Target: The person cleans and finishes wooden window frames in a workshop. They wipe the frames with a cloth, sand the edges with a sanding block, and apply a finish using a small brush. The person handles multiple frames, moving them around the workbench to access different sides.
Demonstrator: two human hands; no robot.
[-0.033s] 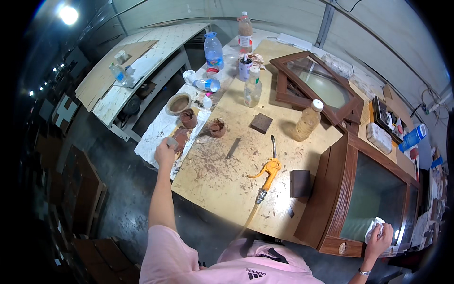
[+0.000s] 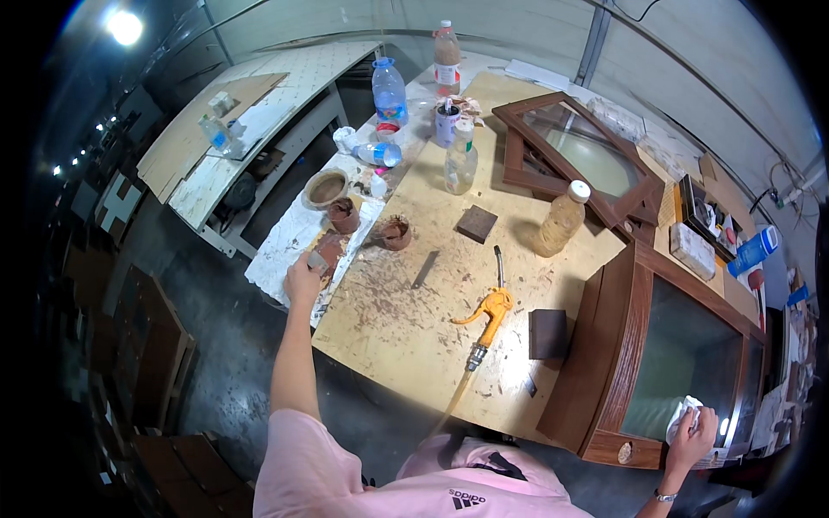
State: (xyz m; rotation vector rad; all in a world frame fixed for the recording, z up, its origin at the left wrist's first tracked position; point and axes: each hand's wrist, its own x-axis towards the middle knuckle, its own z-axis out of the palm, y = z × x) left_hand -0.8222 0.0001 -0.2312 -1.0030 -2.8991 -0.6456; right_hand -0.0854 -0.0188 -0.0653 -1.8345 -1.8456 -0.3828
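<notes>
At stained workshop bench (image 2: pixel 380 324), pinching grey scraper (image 2: pixel 317 260) in left hand (image 2: pixel 301 281), clutching white cloth (image 2: pixel 682 416) at glazed cabinet (image 2: pixel 673 358) in right hand (image 2: pixel 696 439)

- T-shirt (image 2: pixel 406 502): pink, short slvs (image 2: pixel 302 457), dk print (image 2: pixel 469 499) on frt.
- Wristwatch (image 2: pixel 665 495): R wrist, silver-clr.
- L hand (image 2: pixel 302 281) & R hand (image 2: pixel 693 439): bare.

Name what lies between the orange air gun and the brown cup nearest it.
A thin dark strip, on the brown-flecked tan tabletop, as the head view shows.
</notes>
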